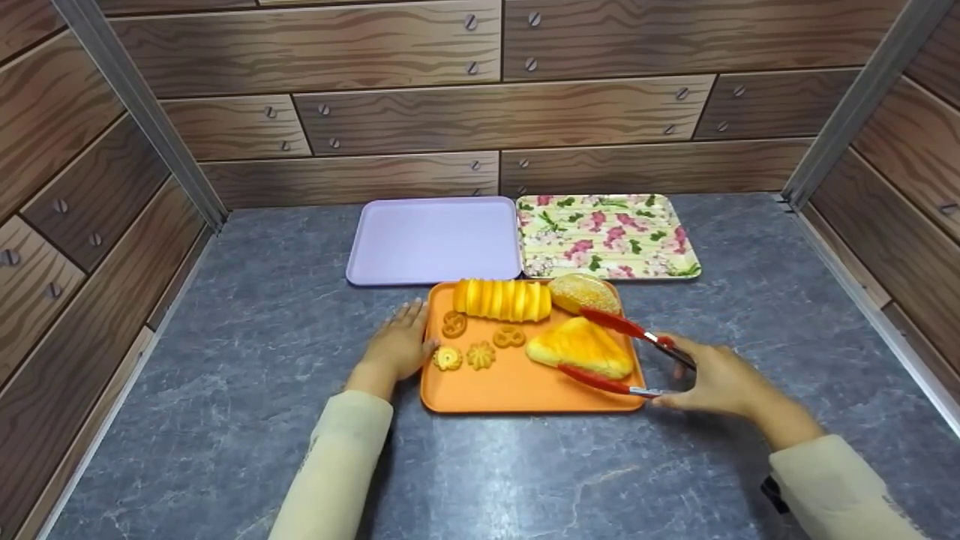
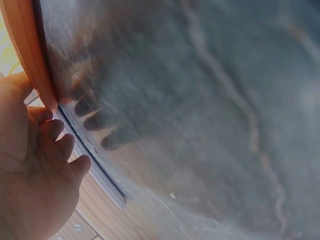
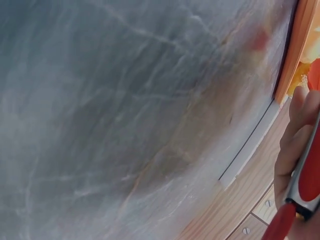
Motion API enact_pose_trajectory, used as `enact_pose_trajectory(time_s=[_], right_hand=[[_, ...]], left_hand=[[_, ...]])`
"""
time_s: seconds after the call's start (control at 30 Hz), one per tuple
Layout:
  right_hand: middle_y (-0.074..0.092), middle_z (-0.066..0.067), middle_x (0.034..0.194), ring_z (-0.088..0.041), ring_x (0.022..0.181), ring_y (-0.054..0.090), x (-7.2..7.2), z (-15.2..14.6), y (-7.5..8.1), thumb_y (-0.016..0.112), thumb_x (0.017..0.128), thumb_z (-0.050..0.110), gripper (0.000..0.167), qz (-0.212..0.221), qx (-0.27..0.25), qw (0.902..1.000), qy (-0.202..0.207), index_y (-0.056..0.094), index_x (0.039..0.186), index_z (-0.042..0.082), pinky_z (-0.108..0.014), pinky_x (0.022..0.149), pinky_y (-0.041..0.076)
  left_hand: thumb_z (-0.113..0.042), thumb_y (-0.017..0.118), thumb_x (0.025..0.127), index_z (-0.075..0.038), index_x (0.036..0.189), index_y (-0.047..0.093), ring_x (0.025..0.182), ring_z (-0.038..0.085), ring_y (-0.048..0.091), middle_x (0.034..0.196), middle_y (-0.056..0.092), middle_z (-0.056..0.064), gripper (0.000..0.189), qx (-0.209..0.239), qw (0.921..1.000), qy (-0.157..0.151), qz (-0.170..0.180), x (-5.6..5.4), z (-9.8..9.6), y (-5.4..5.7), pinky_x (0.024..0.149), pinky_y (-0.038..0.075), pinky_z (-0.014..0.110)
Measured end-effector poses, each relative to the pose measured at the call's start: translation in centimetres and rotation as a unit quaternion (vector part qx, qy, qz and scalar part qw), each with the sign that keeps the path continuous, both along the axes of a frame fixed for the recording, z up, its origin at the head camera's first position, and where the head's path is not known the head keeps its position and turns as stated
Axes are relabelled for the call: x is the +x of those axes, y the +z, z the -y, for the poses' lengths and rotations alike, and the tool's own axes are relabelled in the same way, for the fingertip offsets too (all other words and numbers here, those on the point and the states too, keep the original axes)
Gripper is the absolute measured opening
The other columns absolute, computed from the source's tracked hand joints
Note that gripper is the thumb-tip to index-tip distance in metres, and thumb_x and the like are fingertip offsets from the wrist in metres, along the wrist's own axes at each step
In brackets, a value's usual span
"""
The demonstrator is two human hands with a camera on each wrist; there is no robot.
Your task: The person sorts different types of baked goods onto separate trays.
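Observation:
On an orange tray (image 1: 517, 397) lies a triangular toy bread (image 1: 581, 345), golden on top. My right hand (image 1: 720, 379) grips red-tipped tongs (image 1: 611, 322), whose arms stand spread on either side of this bread. In the right wrist view the fingers lie along the tongs' red and metal handle (image 3: 310, 170). My left hand (image 1: 397, 345) rests at the tray's left edge, fingers extended beside it and thumb over the rim. The left wrist view shows the thumb at the orange rim (image 2: 30, 45).
A ridged yellow loaf (image 1: 502, 300), a sesame bun (image 1: 585, 292) and several small cookies (image 1: 481, 355) share the orange tray. Behind it stand a lilac tray (image 1: 439, 240) and a floral tray (image 1: 607, 236). Wood-patterned walls (image 1: 495, 112) enclose the grey marbled table (image 1: 225, 375).

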State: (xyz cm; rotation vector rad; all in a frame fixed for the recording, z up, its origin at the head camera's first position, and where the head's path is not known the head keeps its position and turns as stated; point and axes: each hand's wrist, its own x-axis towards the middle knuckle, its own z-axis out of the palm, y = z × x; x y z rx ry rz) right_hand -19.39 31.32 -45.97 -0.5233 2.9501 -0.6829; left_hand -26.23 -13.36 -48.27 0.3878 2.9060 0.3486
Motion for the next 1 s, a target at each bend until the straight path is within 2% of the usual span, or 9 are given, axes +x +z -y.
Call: enact_pose_trajectory(time_s=[0.3, 0.63, 0.9, 1.0], right_hand=[[0.057, 0.005, 0.076, -0.014, 0.062, 0.047, 0.10, 0.01, 0.18, 0.082, 0.065, 0.055, 0.095, 0.007, 0.021, 0.9997, -0.010, 0.051, 0.135, -0.001, -0.030, 0.055, 0.041], [0.051, 0.005, 0.067, -0.010, 0.053, 0.039, 0.37, -0.18, 0.42, 0.081, 0.070, 0.049, 0.079, -0.022, 0.019, 0.9995, 0.013, 0.059, 0.129, 0.002, -0.026, 0.048, 0.034], [0.053, 0.009, 0.067, -0.005, 0.050, 0.041, 0.47, -0.07, 0.38, 0.080, 0.073, 0.048, 0.070, -0.034, 0.017, 0.9988, 0.029, 0.062, 0.127, 0.008, -0.024, 0.047, 0.036], [0.055, 0.010, 0.070, -0.003, 0.050, 0.041, 0.51, 0.12, 0.52, 0.079, 0.073, 0.048, 0.069, -0.038, 0.011, 0.9985, 0.037, 0.062, 0.127, 0.007, -0.023, 0.046, 0.037]], left_hand=[[-0.039, 0.043, 0.101, -0.004, 0.152, 0.019, 0.143, 0.029, 0.013, 0.157, 0.016, 0.012, 0.066, 0.002, 1.0000, 0.001, 0.002, 0.13, -0.03, 0.15, 0.114, 0.014, 0.046], [-0.038, 0.043, 0.101, -0.004, 0.152, 0.019, 0.143, 0.029, 0.012, 0.157, 0.016, 0.012, 0.066, 0.006, 1.0000, -0.001, 0.001, 0.05, -0.03, 0.13, 0.115, 0.014, 0.045], [-0.038, 0.043, 0.101, -0.004, 0.152, 0.019, 0.143, 0.029, 0.013, 0.157, 0.016, 0.012, 0.065, 0.002, 1.0000, 0.001, 0.001, 0.07, -0.12, 0.13, 0.115, 0.014, 0.045], [-0.038, 0.043, 0.101, -0.004, 0.152, 0.019, 0.143, 0.029, 0.013, 0.157, 0.017, 0.012, 0.066, 0.004, 1.0000, 0.001, -0.001, 0.14, -0.11, 0.14, 0.114, 0.015, 0.045]])
